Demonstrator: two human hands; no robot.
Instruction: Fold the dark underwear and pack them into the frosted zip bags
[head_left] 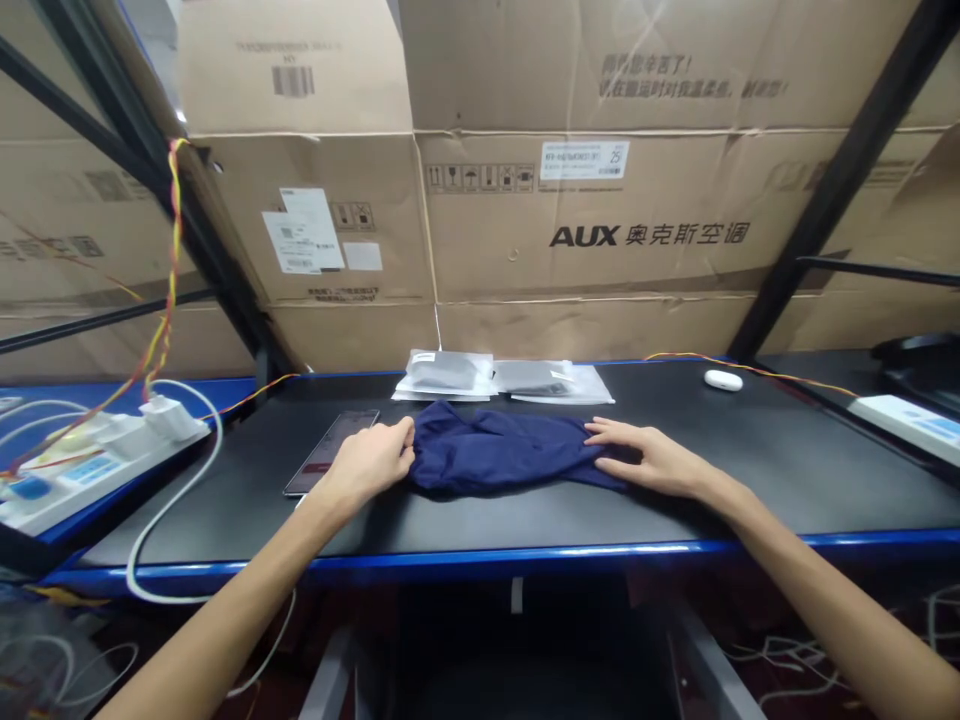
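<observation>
Black worktop (787,470), blue-edged. Navy garment (495,452) crumpled at middle, long axis left-right, spanning between both hands. Left hand (371,462) grip pinched closed on its left end; right hand (649,460) flat, fingers spread, pressing right end.

You're at a warehouse packing station: flattened cardboard boxes (570,215) wall the black surface (750,470), bagged garments (499,378) stacked behind, power strip (97,450) alongside.

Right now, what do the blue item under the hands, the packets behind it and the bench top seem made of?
Navy cloth: soft matte fabric; it rumples between left hand and right hand. Packets: clear glossy plastic film, grey contents showing through. Bench top: smooth black matte sheet, perhaps rubber or laminate.
</observation>
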